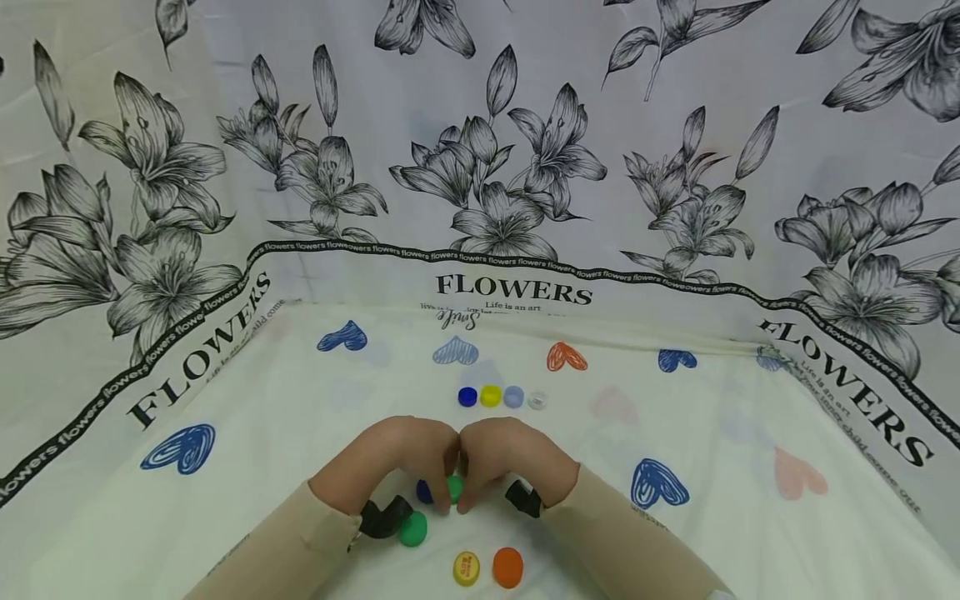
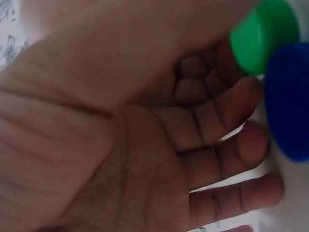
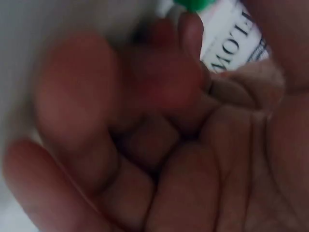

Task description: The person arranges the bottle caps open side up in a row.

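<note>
Both hands meet low over the cloth, knuckles together. Between their fingertips is a green bottle cap (image 1: 454, 488); my left hand (image 1: 423, 454) pinches it from the left and my right hand (image 1: 491, 454) from the right. In the left wrist view the green cap shows past the thumb, and the other fingers reach out loosely. Just beside it stands a dark blue cap (image 2: 292, 104), close to the left fingertips and partly hidden by them in the head view. The right wrist view shows curled fingers, with a sliver of green (image 3: 195, 4) beyond them.
A row of blue (image 1: 467, 397), yellow (image 1: 491, 396), light blue (image 1: 513, 397) and clear caps (image 1: 537, 400) lies beyond the hands. Nearer are another green cap (image 1: 412, 528) by the left wrist, a printed yellow cap (image 1: 466, 568) and an orange cap (image 1: 507, 567). Flowered cloth (image 1: 360, 283) rises behind.
</note>
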`<action>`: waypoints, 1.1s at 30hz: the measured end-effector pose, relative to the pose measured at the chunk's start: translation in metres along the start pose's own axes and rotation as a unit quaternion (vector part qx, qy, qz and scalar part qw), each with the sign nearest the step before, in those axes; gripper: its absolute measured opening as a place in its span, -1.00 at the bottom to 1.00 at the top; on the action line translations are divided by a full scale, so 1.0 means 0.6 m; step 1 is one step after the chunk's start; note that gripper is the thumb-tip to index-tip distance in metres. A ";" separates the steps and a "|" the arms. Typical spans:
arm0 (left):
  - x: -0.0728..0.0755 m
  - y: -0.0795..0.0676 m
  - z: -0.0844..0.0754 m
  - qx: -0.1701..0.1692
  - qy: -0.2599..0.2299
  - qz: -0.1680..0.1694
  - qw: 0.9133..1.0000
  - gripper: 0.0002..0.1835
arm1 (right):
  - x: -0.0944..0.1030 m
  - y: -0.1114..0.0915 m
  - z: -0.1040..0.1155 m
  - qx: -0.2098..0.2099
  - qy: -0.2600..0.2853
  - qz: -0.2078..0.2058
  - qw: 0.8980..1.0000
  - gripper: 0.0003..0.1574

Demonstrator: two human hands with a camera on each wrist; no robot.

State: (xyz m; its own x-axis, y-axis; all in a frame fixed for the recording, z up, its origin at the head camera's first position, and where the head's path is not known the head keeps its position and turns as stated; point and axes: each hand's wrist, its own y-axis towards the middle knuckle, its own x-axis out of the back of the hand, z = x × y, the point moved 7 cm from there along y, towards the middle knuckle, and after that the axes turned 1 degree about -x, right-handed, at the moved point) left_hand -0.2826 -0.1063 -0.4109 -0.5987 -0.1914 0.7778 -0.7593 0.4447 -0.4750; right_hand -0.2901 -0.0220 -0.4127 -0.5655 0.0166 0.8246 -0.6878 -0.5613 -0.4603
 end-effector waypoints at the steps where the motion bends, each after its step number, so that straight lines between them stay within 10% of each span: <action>1: -0.001 0.001 -0.002 0.001 0.004 -0.004 1.000 -0.65 | 0.000 0.001 0.001 -0.005 -0.011 -0.010 1.000 -0.59; 9: 0.004 0.004 0.014 -0.030 -0.039 -0.020 0.999 -0.79 | 0.003 0.005 0.005 0.019 0.041 -0.003 0.999 -0.73; 16: 0.051 0.006 0.026 -0.079 -0.064 -0.072 0.992 -0.90 | 0.040 0.004 -0.010 0.046 0.094 -0.076 0.992 -0.86; 33: 0.090 0.016 0.072 0.002 -0.183 -0.191 0.964 -0.84 | 0.060 0.029 -0.038 0.045 0.251 -0.139 0.957 -0.72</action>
State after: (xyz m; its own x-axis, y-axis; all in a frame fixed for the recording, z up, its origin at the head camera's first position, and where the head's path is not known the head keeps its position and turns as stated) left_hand -0.3334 -0.1500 -0.3914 -0.3250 -0.6370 0.6990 -0.9427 0.2772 -0.1857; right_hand -0.3327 -0.0121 -0.3985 -0.5295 0.5590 0.6381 -0.8143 -0.5457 -0.1976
